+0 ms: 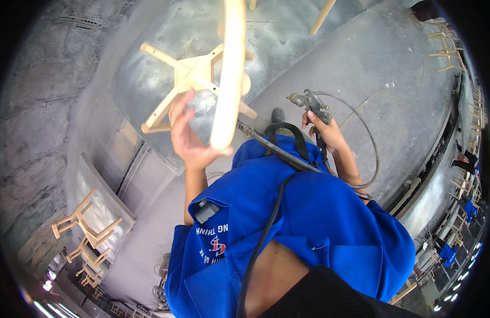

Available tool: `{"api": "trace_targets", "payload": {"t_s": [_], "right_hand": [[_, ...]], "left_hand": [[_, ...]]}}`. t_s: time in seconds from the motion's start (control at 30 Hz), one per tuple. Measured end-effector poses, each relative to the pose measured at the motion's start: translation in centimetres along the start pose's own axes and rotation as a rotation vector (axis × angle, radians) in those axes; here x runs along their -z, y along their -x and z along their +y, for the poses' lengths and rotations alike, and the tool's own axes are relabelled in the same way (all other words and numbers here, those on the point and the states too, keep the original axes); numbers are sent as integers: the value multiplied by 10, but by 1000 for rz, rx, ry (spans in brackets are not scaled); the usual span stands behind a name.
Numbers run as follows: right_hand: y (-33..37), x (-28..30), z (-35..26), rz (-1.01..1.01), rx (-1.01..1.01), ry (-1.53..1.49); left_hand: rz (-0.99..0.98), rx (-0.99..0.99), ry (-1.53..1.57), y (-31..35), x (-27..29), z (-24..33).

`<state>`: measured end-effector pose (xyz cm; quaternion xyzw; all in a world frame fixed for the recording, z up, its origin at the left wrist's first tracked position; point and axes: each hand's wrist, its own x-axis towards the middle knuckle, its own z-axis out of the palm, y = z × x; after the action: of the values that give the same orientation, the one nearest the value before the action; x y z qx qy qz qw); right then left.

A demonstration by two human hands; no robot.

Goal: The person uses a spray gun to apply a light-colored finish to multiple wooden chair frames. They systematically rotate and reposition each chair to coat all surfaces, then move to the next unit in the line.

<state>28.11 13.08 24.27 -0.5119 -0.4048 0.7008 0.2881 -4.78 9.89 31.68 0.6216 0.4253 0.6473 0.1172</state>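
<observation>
A pale wooden chair frame [194, 77] stands in front of me, its legs and crossed braces spreading outward. One long, curved wooden rail [232, 79] rises close to the camera and hides part of the frame. My left hand [189, 140] is at the lower end of this rail, fingers spread and thumb reaching beneath the end. Whether the thumb touches the wood is hard to tell. Farther right, my right hand [330, 132] is closed around a metal spray gun [311, 103], whose nozzle points left, away from my body. A dark hose [372, 151] loops from the gun.
Several wooden chair frames [86, 228] stand at the lower left, with others [446, 50] at the far right. A grey, overspray-dusted panel [155, 58] lies around the chair. Another thin hose [396, 95] trails over the floor. Blue-clothed people [467, 164] are at the right edge.
</observation>
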Motion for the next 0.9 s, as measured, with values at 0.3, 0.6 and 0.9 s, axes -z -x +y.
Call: {"api": "trace_targets", "payload": {"t_s": [0.3, 0.6, 0.9], "right_hand": [[-49, -2, -68, 225, 271, -28], [-131, -6, -166, -158, 551, -468], [-306, -21, -48, 105, 42, -275]], "left_hand": [[186, 415, -208, -70, -85, -140], [-300, 1017, -119, 132, -43, -70], [-142, 1207, -421, 145, -31, 32]]}}
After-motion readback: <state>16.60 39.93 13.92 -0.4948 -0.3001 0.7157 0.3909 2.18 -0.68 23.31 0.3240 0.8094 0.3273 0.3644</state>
